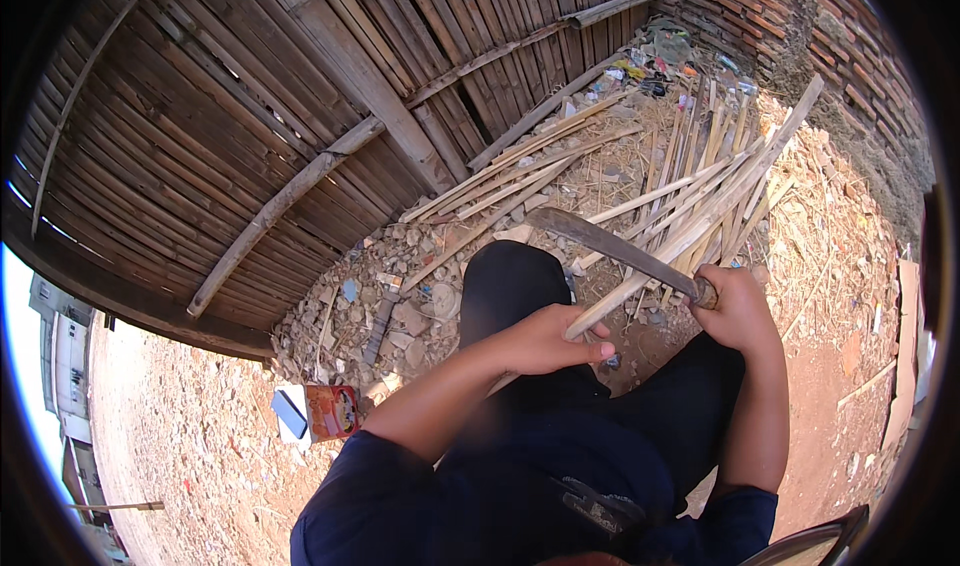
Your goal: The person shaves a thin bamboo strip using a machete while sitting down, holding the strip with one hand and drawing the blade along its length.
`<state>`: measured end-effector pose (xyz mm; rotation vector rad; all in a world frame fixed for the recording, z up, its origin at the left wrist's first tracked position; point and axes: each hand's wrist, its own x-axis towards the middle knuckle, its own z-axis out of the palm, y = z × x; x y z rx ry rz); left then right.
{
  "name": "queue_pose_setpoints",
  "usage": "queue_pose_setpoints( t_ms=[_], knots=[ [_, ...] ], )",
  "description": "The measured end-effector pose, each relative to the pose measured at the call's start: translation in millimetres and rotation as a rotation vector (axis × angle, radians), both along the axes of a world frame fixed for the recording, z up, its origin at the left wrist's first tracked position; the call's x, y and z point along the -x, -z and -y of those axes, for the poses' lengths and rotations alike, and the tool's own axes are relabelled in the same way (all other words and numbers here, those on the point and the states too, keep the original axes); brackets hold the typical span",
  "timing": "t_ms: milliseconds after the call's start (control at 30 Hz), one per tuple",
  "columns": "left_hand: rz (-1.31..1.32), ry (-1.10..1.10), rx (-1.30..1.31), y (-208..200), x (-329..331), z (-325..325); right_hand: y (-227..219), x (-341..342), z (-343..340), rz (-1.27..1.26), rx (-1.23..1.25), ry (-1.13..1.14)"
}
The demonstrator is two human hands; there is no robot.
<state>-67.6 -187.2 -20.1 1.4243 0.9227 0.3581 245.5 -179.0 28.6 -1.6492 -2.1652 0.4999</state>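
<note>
My right hand (738, 308) is closed round the handle of a machete (612, 247), whose dark curved blade points to the left and away from me. The blade passes over a long pale bamboo strip (614, 302); whether the two touch I cannot tell. My left hand (548, 342) grips the near end of this strip above my lap. From there the strip slants far right over a heap of split bamboo strips (735, 181) on the ground. My dark-trousered knees (512, 291) are on either side of the held end.
A bamboo wall (330, 126) rises at the left and back; a brick wall (770, 11) meets it far right. More strips (530, 166) lie along its foot. Rubble (400, 316) and litter (650, 71) cover the ground. A box with a phone (289, 413) on it stands left.
</note>
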Motion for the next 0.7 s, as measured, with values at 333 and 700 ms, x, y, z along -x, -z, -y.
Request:
queue_pose_setpoints(
  t_ms=[333, 700],
  knots=[
    [0.157, -0.006, 0.386, 25.1, -24.6, -81.9, -17.5, -4.8, -86.7, 0.239, 0.156, 0.016],
    [0.030, -0.024, 0.403, 16.3, -46.7, -77.9, 16.7, -44.3, -98.0, 0.117, 0.108, -0.108]
  ],
)
